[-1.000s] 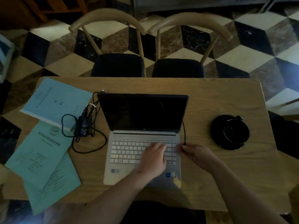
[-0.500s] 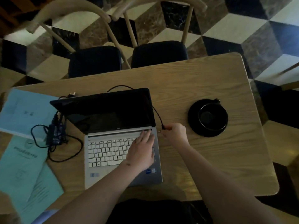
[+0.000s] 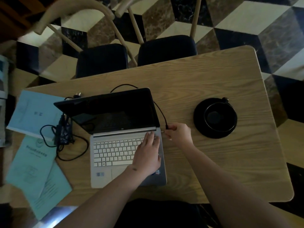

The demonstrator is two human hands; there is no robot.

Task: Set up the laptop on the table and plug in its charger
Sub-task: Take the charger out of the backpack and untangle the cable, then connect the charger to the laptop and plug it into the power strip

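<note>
- The open silver laptop with a white keyboard and dark screen sits on the light wooden table, toward the left half, its front edge near the table's near edge.
- The left hand lies flat, fingers straight, on the right end of the keyboard, pressing the base down.
- The right hand pinches the black barrel plug of the charger cable just beside the laptop's right side, near the hinge; the metal tip points left at that side and appears just short of it.
- The plug's long axis runs roughly across the table, in line with the side port as far as I can judge; the port itself is too small to see.
- The thin black cable loops behind the screen to the black power brick by the left edge.
- The coming move looks like a short push leftward by the right hand, the nearer one.
- A black cup on a black saucer stands toward the right edge, apart from the hand.
</note>
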